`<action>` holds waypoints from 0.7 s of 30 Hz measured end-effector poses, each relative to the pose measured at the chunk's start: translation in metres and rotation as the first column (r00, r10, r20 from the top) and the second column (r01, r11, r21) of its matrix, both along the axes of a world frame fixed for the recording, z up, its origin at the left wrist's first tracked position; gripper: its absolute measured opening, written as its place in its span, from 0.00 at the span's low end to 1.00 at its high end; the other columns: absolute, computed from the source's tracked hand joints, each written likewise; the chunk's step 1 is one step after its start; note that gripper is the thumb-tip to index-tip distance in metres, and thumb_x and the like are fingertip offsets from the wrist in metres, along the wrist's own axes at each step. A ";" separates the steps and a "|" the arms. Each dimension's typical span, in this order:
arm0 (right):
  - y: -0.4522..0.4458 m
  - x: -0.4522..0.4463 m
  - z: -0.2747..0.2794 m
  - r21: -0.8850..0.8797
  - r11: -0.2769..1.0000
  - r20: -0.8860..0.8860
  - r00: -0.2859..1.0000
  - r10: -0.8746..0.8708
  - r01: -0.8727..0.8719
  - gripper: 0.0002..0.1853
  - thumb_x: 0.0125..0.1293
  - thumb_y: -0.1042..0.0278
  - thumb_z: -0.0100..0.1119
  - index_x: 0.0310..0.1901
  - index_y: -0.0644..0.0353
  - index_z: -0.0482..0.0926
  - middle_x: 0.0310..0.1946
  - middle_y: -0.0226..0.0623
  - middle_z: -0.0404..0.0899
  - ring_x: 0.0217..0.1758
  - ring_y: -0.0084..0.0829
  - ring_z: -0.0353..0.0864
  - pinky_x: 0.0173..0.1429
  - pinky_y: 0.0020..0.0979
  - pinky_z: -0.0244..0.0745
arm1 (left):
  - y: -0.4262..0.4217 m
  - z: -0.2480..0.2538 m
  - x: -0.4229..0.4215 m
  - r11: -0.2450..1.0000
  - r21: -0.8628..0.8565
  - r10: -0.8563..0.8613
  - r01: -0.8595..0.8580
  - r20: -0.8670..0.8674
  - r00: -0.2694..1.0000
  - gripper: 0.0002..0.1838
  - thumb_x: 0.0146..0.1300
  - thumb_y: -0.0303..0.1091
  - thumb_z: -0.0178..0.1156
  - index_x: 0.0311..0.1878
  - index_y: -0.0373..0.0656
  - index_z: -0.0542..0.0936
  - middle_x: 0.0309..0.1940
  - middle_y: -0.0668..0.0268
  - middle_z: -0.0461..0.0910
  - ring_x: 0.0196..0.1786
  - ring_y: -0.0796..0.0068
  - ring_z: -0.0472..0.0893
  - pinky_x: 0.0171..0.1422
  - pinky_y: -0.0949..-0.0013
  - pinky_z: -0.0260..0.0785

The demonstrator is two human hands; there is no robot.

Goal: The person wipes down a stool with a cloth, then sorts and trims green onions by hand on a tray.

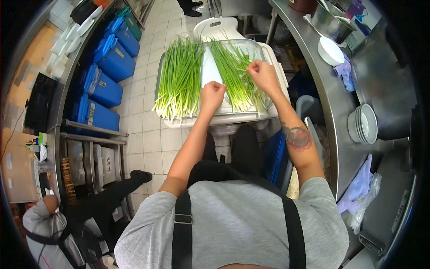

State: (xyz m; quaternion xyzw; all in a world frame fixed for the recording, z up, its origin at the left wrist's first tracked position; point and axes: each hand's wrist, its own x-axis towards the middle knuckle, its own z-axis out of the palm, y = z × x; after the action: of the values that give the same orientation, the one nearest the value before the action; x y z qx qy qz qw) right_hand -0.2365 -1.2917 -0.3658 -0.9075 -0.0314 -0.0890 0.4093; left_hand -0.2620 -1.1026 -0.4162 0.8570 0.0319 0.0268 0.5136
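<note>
Two bunches of green onions lie in a shallow tray (272,56), white roots towards me. The left bunch (180,74) is broad, and the narrower right bunch (229,71) fans out, with loose strands along its right side. Between them shows a pale strip of the tray. My left hand (212,95) is closed in a pinch beside the right bunch's left edge; what its fingertips hold is too small to name. Over the right side of that bunch, my right hand (263,75) pinches thin green leaves at its fingertips.
A white cutting board (217,26) stands behind the tray. Lidded blue bins (114,58) line the left. The steel counter (320,85) on the right carries a white bowl (331,50), stacked containers (363,123) and cloths. Another person (49,224) is at lower left.
</note>
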 end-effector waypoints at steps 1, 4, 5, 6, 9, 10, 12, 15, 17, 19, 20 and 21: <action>-0.007 0.005 -0.007 -0.079 0.996 -0.001 0.999 -0.042 0.042 0.11 0.55 0.64 0.61 0.34 0.63 0.80 0.28 0.45 0.79 0.33 0.43 0.80 0.40 0.36 0.74 | 0.000 -0.001 -0.001 0.988 0.152 0.012 -0.016 0.028 1.000 0.13 0.51 0.38 0.64 0.27 0.35 0.81 0.22 0.52 0.80 0.27 0.60 0.81 0.34 0.64 0.73; -0.013 0.007 -0.028 -0.325 0.938 0.214 0.976 -0.049 0.118 0.10 0.53 0.63 0.62 0.31 0.62 0.81 0.31 0.48 0.79 0.36 0.46 0.79 0.42 0.40 0.74 | -0.008 -0.010 -0.002 0.964 0.250 -0.065 0.088 -0.100 0.993 0.15 0.47 0.40 0.66 0.22 0.35 0.80 0.20 0.49 0.78 0.28 0.53 0.80 0.37 0.60 0.73; -0.001 -0.002 -0.020 -0.346 0.933 0.171 0.985 -0.037 0.095 0.10 0.52 0.63 0.63 0.32 0.61 0.81 0.32 0.50 0.79 0.37 0.45 0.79 0.42 0.40 0.74 | -0.008 -0.017 -0.003 0.956 0.270 -0.098 0.112 -0.065 0.993 0.13 0.46 0.38 0.66 0.22 0.35 0.81 0.20 0.49 0.79 0.29 0.52 0.80 0.37 0.60 0.73; 0.009 -0.006 -0.015 -0.366 0.928 0.128 0.992 -0.024 0.069 0.10 0.52 0.63 0.63 0.33 0.60 0.82 0.33 0.51 0.79 0.38 0.44 0.79 0.42 0.39 0.74 | -0.009 -0.019 -0.003 0.955 0.276 -0.097 0.110 -0.060 0.994 0.13 0.46 0.38 0.66 0.22 0.35 0.81 0.20 0.49 0.79 0.28 0.54 0.80 0.36 0.61 0.73; 0.031 -0.018 -0.019 -0.484 0.849 -0.195 0.972 0.133 -0.213 0.13 0.50 0.60 0.64 0.31 0.62 0.81 0.32 0.49 0.80 0.36 0.46 0.80 0.41 0.40 0.76 | -0.005 -0.021 -0.002 0.975 0.193 -0.078 0.109 -0.159 0.984 0.11 0.46 0.36 0.65 0.21 0.35 0.81 0.19 0.53 0.79 0.25 0.64 0.80 0.33 0.65 0.73; 0.036 -0.022 -0.019 -0.507 0.805 -0.319 0.935 0.158 -0.309 0.15 0.50 0.59 0.64 0.32 0.64 0.80 0.32 0.48 0.80 0.37 0.47 0.81 0.41 0.41 0.76 | 0.000 -0.020 0.001 0.989 0.097 -0.079 0.108 -0.264 0.961 0.11 0.47 0.35 0.65 0.22 0.35 0.80 0.18 0.55 0.79 0.24 0.68 0.80 0.31 0.68 0.72; 0.039 -0.022 -0.024 -0.508 0.808 -0.308 0.939 0.154 -0.299 0.15 0.49 0.58 0.65 0.30 0.63 0.80 0.32 0.48 0.80 0.37 0.46 0.81 0.41 0.40 0.77 | 0.011 -0.017 0.001 0.992 -0.103 -0.110 0.078 -0.358 0.927 0.10 0.49 0.33 0.64 0.25 0.34 0.80 0.18 0.60 0.78 0.22 0.75 0.78 0.28 0.73 0.71; 0.034 -0.017 -0.029 -0.451 0.855 -0.247 0.956 0.158 -0.258 0.16 0.49 0.57 0.66 0.30 0.64 0.81 0.31 0.49 0.80 0.36 0.46 0.81 0.40 0.39 0.77 | 0.023 0.000 -0.012 0.912 -0.409 -0.186 0.027 -0.353 0.917 0.10 0.53 0.30 0.63 0.35 0.34 0.78 0.22 0.67 0.76 0.22 0.81 0.74 0.25 0.79 0.66; 0.033 -0.014 -0.026 -0.317 0.919 -0.168 0.968 0.189 -0.234 0.15 0.51 0.59 0.65 0.31 0.64 0.81 0.28 0.47 0.80 0.32 0.41 0.81 0.37 0.36 0.75 | 0.023 0.011 -0.023 0.864 -0.502 -0.210 0.045 -0.277 0.937 0.09 0.54 0.28 0.63 0.37 0.35 0.77 0.23 0.67 0.76 0.22 0.81 0.73 0.25 0.80 0.66; 0.034 -0.013 -0.016 -0.101 0.968 -0.058 0.972 0.227 -0.231 0.12 0.54 0.62 0.63 0.31 0.64 0.82 0.23 0.40 0.80 0.27 0.31 0.80 0.34 0.30 0.74 | 0.021 0.023 -0.032 0.814 -0.577 -0.214 0.065 -0.194 0.957 0.08 0.54 0.26 0.62 0.37 0.36 0.76 0.23 0.68 0.76 0.22 0.82 0.73 0.25 0.80 0.65; 0.035 -0.012 -0.018 0.092 0.953 -0.095 0.950 0.296 -0.288 0.12 0.56 0.63 0.62 0.32 0.65 0.81 0.23 0.37 0.80 0.27 0.27 0.78 0.34 0.27 0.72 | 0.017 0.031 -0.038 0.792 -0.606 -0.207 0.075 -0.150 0.967 0.08 0.54 0.26 0.62 0.36 0.36 0.76 0.22 0.69 0.77 0.22 0.83 0.73 0.25 0.81 0.64; 0.037 -0.010 -0.020 0.283 0.902 -0.118 0.922 0.370 -0.326 0.11 0.58 0.64 0.60 0.32 0.65 0.80 0.23 0.34 0.79 0.26 0.23 0.77 0.33 0.25 0.70 | 0.015 0.035 -0.041 0.768 -0.635 -0.197 0.086 -0.107 0.974 0.07 0.54 0.25 0.62 0.36 0.37 0.75 0.22 0.69 0.77 0.22 0.84 0.73 0.25 0.81 0.64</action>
State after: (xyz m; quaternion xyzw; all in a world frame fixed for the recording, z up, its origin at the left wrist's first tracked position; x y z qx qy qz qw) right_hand -0.2468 -1.2545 -0.3862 -0.8305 -0.1466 0.0596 0.5340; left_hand -0.3034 -1.0874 -0.3815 0.6365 0.0171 -0.0963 0.7651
